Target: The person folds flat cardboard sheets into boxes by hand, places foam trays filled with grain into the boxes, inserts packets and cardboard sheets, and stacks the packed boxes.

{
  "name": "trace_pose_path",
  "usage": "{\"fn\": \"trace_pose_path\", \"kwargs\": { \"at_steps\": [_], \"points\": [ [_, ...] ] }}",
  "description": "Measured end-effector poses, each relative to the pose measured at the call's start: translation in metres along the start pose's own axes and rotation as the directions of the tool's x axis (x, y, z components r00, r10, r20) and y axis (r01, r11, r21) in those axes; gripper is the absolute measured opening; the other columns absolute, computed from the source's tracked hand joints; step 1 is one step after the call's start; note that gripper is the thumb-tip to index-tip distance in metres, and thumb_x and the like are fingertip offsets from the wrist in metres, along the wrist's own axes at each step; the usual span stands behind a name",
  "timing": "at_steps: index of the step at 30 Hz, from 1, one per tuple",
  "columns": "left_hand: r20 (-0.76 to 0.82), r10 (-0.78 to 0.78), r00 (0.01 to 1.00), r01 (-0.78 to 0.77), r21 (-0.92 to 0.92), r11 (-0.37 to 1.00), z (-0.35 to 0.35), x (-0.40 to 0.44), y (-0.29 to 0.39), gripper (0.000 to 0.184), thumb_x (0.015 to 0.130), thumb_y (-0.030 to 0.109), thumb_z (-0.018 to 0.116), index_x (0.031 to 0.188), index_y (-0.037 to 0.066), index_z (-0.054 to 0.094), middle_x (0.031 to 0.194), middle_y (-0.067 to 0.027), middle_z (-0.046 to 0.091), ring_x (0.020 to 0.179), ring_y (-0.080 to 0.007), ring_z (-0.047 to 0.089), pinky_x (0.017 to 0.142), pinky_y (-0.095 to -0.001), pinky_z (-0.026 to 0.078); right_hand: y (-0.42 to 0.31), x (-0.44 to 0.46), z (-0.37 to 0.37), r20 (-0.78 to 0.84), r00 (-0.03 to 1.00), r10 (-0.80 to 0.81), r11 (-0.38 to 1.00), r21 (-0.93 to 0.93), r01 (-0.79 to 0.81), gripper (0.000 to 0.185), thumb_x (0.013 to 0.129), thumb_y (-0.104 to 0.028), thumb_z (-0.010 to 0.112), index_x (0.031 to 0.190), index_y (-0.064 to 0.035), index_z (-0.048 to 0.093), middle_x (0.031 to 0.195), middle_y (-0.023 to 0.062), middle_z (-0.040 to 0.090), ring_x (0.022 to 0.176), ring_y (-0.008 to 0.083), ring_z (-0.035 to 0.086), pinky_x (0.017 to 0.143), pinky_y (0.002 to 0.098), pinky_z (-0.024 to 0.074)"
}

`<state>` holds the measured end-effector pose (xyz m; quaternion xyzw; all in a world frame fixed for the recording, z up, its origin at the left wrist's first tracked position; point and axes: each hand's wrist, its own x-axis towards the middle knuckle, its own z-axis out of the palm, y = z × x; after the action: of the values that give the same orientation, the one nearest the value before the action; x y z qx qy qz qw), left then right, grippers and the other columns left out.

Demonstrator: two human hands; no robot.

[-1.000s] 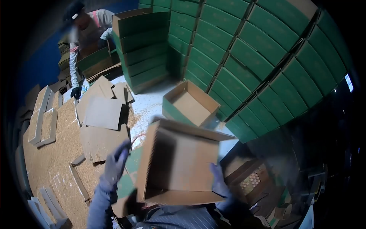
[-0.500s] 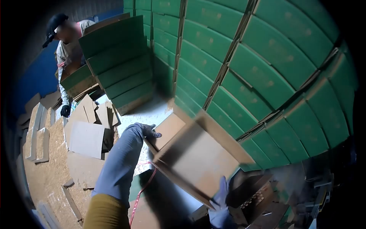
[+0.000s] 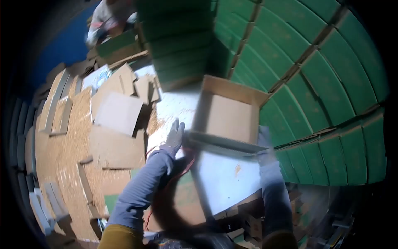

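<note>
Mustard sleeves (image 3: 120, 237) are seen nearest, at the bottom edge, with the forearms covered beyond them by grey-blue oversleeves (image 3: 137, 191). Between the forearms, a brown-and-green cardboard panel (image 3: 186, 201) is partly covered by shadow, and its upper left is crossed by a red cord (image 3: 182, 172). The left hand (image 3: 173, 137) is held wide, with fingers extended and nothing grasped, just beside the left near corner of an open-topped cardboard box (image 3: 232, 119). The right hand (image 3: 265, 143) is placed at the box's right near corner; it is blurred and partly hidden, so whether its fingers are closed on the cardboard cannot be told. The box is positioned over a white tabletop (image 3: 228, 176), its bare brown interior turned to view. To the left, tan grainy material (image 3: 74, 155) is spread around low cardboard strips (image 3: 84, 182) and is overlapped by flat cardboard sheets (image 3: 118, 147), with a paler sheet (image 3: 118, 110) laid on top. Green cartons (image 3: 306, 74) are stacked in columns on the right, and a shadowed stack (image 3: 176, 50) is set behind the box. Farther off, a co-worker (image 3: 110, 18) is partly seen beside a green-and-brown box (image 3: 119, 47), near a blue wall (image 3: 58, 60).
</note>
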<state>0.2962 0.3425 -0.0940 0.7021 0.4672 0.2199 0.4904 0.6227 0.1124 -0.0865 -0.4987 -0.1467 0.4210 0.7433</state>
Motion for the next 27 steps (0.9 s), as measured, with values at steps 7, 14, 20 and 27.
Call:
{"fn": "trace_pose_path", "kwargs": {
  "at_steps": [7, 14, 20, 27],
  "points": [
    [0.043, 0.286, 0.957, -0.249, 0.625, 0.740, -0.119, -0.246, -0.004, 0.067, 0.084, 0.038, 0.070, 0.135, 0.001, 0.048, 0.140, -0.0268, 0.043, 0.134, -0.0441, 0.035, 0.113, -0.0593, 0.024, 0.102, -0.183, 0.016, -0.068, 0.927, 0.368, 0.830, -0.426, -0.361, 0.056, 0.094, -0.029, 0.061, 0.140, 0.0001, 0.048, 0.110, 0.0068, 0.064, 0.093, 0.0122, 0.059, 0.083, 0.0298, 0.0496],
    [-0.438, 0.264, 0.860, -0.069, 0.412, 0.909, -0.163, -0.315, -0.073, 0.015, 0.082, 0.008, 0.066, 0.095, 0.003, 0.060, 0.114, -0.0185, 0.059, 0.116, -0.0408, 0.052, 0.100, -0.0442, 0.043, 0.093, -0.237, 0.152, 0.096, 0.852, 0.514, 0.338, -0.936, -0.099, 0.056, 0.084, -0.040, 0.071, 0.124, -0.0018, 0.061, 0.076, 0.0127, 0.068, 0.068, 0.0271, 0.067, 0.070, 0.0335, 0.0523],
    [-0.987, -0.163, -0.012, 0.365, -0.156, 0.918, -0.438, -0.644, -0.284, 0.040, 0.098, 0.032, 0.050, 0.119, 0.000, 0.059, 0.115, -0.0162, 0.060, 0.103, -0.0274, 0.058, 0.097, -0.0381, 0.043, 0.091, -0.235, 0.155, 0.056, 0.908, 0.415, 0.457, -0.876, -0.155, 0.029, 0.083, -0.020, 0.075, 0.104, 0.0003, 0.071, 0.070, 0.0028, 0.066, 0.059, 0.0092, 0.058, 0.055, 0.0255, 0.0467],
    [-0.896, 0.161, 0.414, 0.506, 0.373, 0.777, -0.345, -0.599, -0.052, 0.074, 0.086, 0.032, 0.072, 0.144, 0.000, 0.038, 0.148, -0.0213, 0.041, 0.138, -0.0366, 0.038, 0.114, -0.0487, 0.029, 0.008, -0.239, 0.220, 0.245, 0.849, 0.468, 0.630, -0.767, -0.126, 0.054, 0.087, -0.014, 0.066, 0.138, -0.0037, 0.052, 0.091, 0.0052, 0.068, 0.070, 0.0082, 0.061, 0.061, 0.0219, 0.0465]
  ]
}}
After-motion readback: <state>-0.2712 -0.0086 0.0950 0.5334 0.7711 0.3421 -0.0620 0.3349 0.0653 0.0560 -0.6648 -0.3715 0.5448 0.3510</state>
